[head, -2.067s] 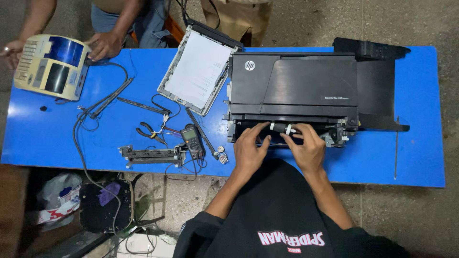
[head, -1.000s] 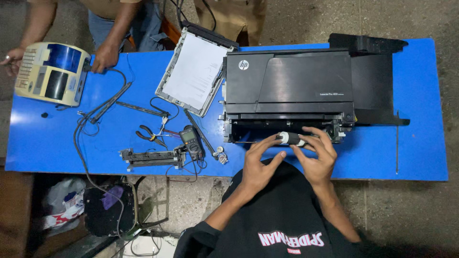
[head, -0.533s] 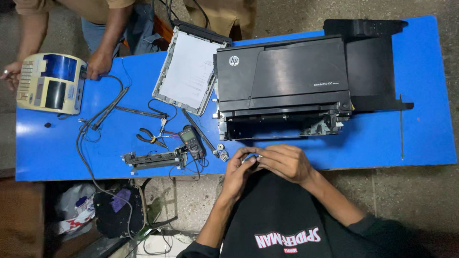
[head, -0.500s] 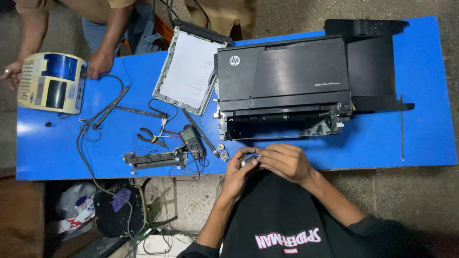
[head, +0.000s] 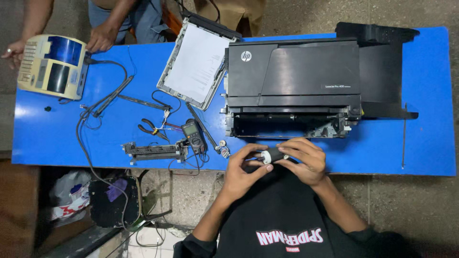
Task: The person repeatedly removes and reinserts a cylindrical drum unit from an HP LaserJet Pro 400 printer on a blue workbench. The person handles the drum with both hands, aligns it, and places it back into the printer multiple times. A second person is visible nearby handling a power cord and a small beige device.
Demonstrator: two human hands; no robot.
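One blue desk [head: 420, 148] fills most of the view, and one big black printer [head: 292, 76] sits on it, front opened up so you can see into the empty bay. Just right of it there's one black tray panel [head: 382, 71] lying flat, touching the printer's side. To the left of the printer, one scanner lid [head: 198, 62] with a white sheet face up, tilted. Far left corner has one beige machine [head: 51, 67] with a blue window, and another person's two hands are on either side of it, one touching its right edge.

Smaller stuff in the middle of the desk: one long grey bar part [head: 153, 151], one multimeter [head: 193, 134] just beside it, one pair of pliers [head: 152, 129], plus a tangle of black cable [head: 103, 102] running off the front edge.

Smallest bit: one small roller [head: 272, 155], black with a white end, held at the desk's front edge just below the printer's opening. Left hand [head: 244, 167] is pinching the white end with its fingertips, right hand [head: 306, 160] is curled around the black end. Both are gripping that same roller.
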